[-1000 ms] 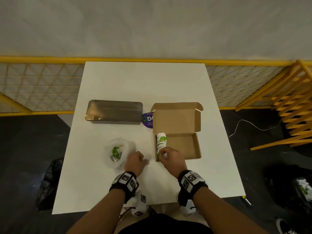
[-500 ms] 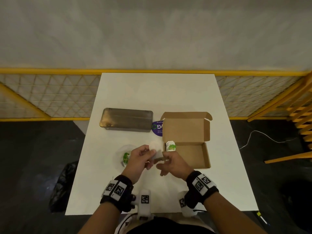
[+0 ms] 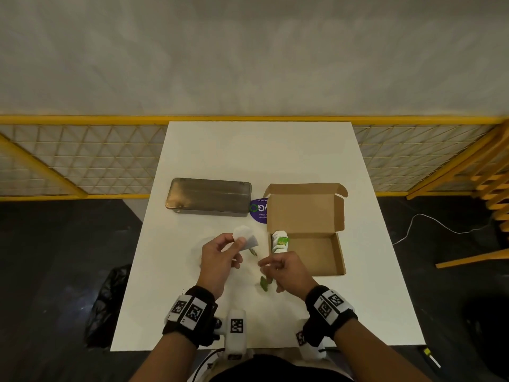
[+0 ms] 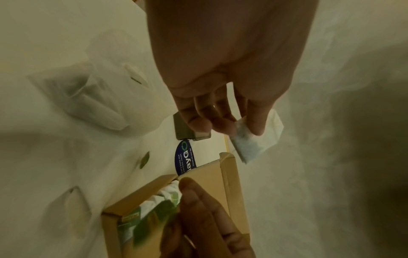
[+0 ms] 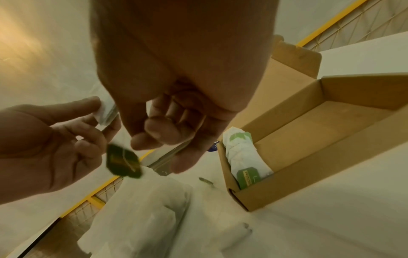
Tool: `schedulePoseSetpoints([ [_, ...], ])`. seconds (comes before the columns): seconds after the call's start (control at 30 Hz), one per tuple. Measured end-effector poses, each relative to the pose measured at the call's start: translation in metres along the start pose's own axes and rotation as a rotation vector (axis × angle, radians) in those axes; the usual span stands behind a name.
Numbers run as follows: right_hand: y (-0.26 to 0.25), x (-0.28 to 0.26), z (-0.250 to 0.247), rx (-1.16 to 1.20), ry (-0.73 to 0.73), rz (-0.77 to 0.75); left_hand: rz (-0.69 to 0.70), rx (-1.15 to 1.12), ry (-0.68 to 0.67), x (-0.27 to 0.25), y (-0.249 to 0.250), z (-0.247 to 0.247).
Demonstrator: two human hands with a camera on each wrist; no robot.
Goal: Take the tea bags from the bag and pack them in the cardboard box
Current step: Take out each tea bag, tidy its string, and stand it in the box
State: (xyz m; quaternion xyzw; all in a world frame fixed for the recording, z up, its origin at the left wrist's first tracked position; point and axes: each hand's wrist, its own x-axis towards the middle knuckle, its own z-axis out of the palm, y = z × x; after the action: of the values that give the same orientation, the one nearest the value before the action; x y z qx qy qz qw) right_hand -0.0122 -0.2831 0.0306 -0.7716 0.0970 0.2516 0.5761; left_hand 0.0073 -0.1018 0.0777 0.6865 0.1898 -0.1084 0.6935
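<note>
Left hand [image 3: 220, 257] pinches a tea bag [image 3: 246, 238] just left of the cardboard box [image 3: 316, 252]; right hand [image 3: 286, 268], loosely curled, seems to hold its string. Light, soft, tearable: grip the paper edge.

Metal tin [image 3: 208, 197] & purple sticker [image 3: 259, 211] on table [image 3: 256, 155].

Left hand [image 3: 220, 257] raised above the surface, palm turned inward, thumb and fingers [image 4: 256, 122] pinching a tea bag [image 3: 245, 238] at its lower edge. Right hand [image 3: 283, 268] held just beside it, fingers [image 5: 159, 132] curled, index extended toward the left. Both forearms angled inward, black bands on both wrists.
</note>
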Motion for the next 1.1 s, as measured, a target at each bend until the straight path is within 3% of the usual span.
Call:
schedulePoseSetpoints([
  [0.17,0.008,0.005,-0.001,-0.111,-0.003,-0.001,0.026,-0.040,0.035,0.002,0.007,-0.003],
  [0.33,0.008,0.009,-0.001,-0.194,0.187,-0.146,0.000,-0.011,-0.020,0.000,0.010,-0.005],
  [0.47,-0.006,0.011,0.002,-0.195,0.122,-0.298,-0.055,0.006,-0.104,-0.002,0.010,-0.003],
  [0.67,-0.013,0.014,0.006,-0.218,0.037,-0.385,-0.083,-0.075,-0.167,-0.002,0.018,0.000],
  [0.73,-0.013,0.009,0.007,-0.141,0.022,-0.356,-0.087,-0.100,-0.181,-0.001,0.021,0.000],
  [0.87,-0.022,-0.007,0.007,0.233,-0.104,-0.153,-0.071,-0.104,-0.171,0.000,0.022,0.000],
  [0.93,-0.021,-0.008,0.007,0.278,-0.116,-0.104,-0.063,-0.114,-0.158,0.000,0.022,0.002],
  [1.1,-0.022,-0.003,0.004,0.082,0.143,-0.165,-0.056,-0.090,-0.192,-0.002,0.027,0.006],
])
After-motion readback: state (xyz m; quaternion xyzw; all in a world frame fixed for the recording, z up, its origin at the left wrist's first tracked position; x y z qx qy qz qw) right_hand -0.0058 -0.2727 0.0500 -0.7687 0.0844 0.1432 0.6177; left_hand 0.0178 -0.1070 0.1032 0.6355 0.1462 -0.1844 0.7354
